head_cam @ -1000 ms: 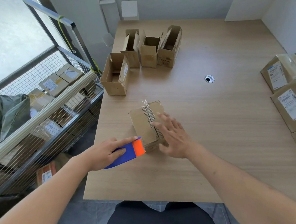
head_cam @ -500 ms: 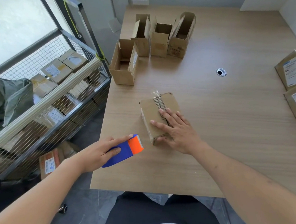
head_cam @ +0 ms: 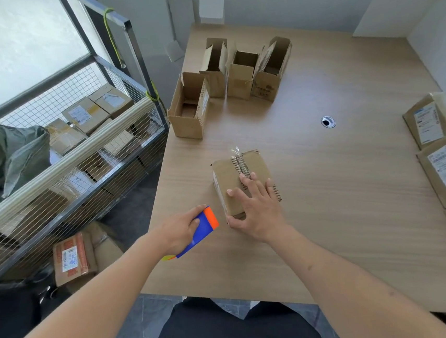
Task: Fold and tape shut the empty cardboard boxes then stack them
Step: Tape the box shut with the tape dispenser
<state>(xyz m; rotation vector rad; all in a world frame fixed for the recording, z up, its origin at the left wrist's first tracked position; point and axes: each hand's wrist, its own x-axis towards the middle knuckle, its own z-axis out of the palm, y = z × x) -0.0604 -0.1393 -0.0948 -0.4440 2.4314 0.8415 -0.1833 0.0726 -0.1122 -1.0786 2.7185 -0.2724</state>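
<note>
Taping step in hand; closed cardboard box (head_cam: 241,183) near table's (head_cam: 356,210) front-left edge; right hand (head_cam: 255,209) flat, fingers spread, pressing lid; left hand (head_cam: 180,231) grips tape dispenser (head_cam: 200,229) just beside box; next: lay tape along seam.

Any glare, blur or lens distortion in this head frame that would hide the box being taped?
Head view: the window upper left is blown out; wide-angle bending curves the table edges; both hands and the closed box read sharp; shadows on the tabletop are soft.
</note>
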